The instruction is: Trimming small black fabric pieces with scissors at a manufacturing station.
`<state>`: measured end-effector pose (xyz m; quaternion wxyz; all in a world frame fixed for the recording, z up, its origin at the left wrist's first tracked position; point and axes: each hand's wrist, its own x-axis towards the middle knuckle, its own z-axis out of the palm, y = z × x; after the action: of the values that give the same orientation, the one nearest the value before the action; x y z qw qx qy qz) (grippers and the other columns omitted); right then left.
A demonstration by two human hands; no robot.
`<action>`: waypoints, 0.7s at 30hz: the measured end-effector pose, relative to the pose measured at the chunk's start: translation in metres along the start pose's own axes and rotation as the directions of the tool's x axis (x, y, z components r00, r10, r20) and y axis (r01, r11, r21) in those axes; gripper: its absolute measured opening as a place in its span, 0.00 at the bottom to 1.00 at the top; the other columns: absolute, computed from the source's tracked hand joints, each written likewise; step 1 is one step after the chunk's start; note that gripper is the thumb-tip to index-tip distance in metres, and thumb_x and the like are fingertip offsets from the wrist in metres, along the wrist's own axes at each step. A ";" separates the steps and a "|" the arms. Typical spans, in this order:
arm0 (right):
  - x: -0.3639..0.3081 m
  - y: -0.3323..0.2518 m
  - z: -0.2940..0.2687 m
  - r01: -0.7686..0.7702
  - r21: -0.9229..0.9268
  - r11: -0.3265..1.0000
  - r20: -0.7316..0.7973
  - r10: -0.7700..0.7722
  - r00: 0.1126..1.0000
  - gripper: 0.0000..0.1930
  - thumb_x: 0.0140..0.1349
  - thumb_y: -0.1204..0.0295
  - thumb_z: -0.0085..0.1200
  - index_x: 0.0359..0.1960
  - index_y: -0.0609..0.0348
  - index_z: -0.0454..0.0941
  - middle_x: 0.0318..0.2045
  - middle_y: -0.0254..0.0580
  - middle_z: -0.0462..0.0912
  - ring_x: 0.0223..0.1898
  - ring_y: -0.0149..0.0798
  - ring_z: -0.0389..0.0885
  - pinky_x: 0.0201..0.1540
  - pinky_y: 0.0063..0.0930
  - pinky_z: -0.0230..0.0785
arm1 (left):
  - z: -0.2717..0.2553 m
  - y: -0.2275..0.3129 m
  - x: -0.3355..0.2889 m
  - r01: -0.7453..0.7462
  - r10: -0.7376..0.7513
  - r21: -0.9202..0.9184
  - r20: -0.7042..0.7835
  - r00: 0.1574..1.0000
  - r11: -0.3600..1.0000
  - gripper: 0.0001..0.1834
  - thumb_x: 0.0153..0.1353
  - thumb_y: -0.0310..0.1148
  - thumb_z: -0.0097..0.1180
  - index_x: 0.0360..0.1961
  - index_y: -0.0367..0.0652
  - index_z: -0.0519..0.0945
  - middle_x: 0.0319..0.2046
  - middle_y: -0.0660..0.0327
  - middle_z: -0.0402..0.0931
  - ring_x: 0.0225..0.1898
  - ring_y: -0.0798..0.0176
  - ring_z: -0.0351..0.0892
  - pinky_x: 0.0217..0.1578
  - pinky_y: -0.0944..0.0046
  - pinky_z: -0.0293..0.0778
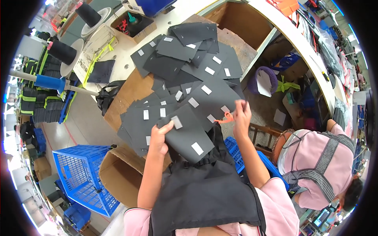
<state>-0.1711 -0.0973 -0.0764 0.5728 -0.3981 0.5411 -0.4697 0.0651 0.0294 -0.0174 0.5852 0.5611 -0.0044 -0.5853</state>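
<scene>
My left hand [159, 138] grips the left edge of a dark grey fabric panel [188, 135], thumb on top beside a white label. The panel carries white labels near two of its corners and is held just in front of my body. Closed fingers of my right hand [241, 114] hold a small orange tool with a looped end [226, 117], which looks like thread snips; its tip points left over the panels. Beneath and beyond both hands, many similar dark panels [214, 92] with white labels lie in overlapping heaps on a wooden board [133, 86].
A blue crate [80, 173] and an open cardboard box [118, 167] stand at lower left. Black thread spools [62, 52] are at upper left. To the right are a purple basket [252, 84] and a seated person in pink [323, 157], close to my right elbow.
</scene>
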 end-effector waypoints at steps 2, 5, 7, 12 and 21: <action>-0.008 0.012 -0.007 -0.055 0.022 0.998 -0.042 0.055 0.998 0.14 0.61 0.63 0.54 0.44 0.56 0.70 0.26 0.30 0.70 0.20 0.21 0.64 0.18 0.16 0.54 | -0.007 0.002 0.003 -0.016 0.015 -0.037 -0.023 1.000 0.999 0.17 0.54 0.28 0.58 0.45 0.36 0.75 0.40 0.57 0.77 0.40 0.60 0.78 0.42 0.60 0.75; -0.009 0.020 0.009 -0.288 0.204 0.936 -0.135 0.318 0.938 0.16 0.60 0.64 0.55 0.44 0.58 0.66 0.23 0.31 0.71 0.14 0.23 0.66 0.12 0.17 0.50 | -0.003 0.001 0.007 -0.030 0.021 -0.135 -0.068 0.997 0.990 0.13 0.54 0.27 0.59 0.42 0.37 0.76 0.37 0.59 0.77 0.37 0.62 0.78 0.39 0.61 0.75; 0.001 0.024 0.009 -0.321 0.182 0.930 0.062 0.315 0.947 0.13 0.59 0.66 0.57 0.39 0.58 0.68 0.18 0.28 0.69 0.11 0.21 0.62 0.11 0.16 0.49 | -0.004 -0.004 0.011 0.005 -0.010 -0.112 -0.052 0.999 0.994 0.15 0.54 0.27 0.59 0.43 0.38 0.76 0.39 0.59 0.77 0.40 0.61 0.77 0.42 0.61 0.74; 0.041 -0.031 0.067 -0.053 0.256 0.965 0.022 0.049 0.999 0.07 0.58 0.70 0.57 0.31 0.57 0.71 0.18 0.27 0.70 0.11 0.20 0.61 0.12 0.17 0.51 | -0.011 -0.002 0.004 -0.080 0.063 -0.137 -0.123 0.990 0.987 0.18 0.54 0.26 0.58 0.47 0.38 0.74 0.42 0.59 0.77 0.43 0.60 0.77 0.45 0.60 0.73; 0.174 -0.030 0.076 -0.145 0.010 0.989 0.071 0.144 0.987 0.05 0.57 0.71 0.57 0.31 0.55 0.73 0.17 0.31 0.74 0.10 0.23 0.65 0.09 0.19 0.46 | -0.019 0.013 -0.009 -0.146 0.126 -0.317 -0.085 0.988 0.937 0.17 0.57 0.27 0.57 0.48 0.40 0.74 0.43 0.59 0.76 0.44 0.60 0.76 0.45 0.58 0.74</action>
<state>-0.1039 -0.2777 -0.0826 0.6268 -0.3698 0.5447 -0.4168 0.0837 0.0439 -0.0092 0.7079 0.4746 0.0710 -0.5182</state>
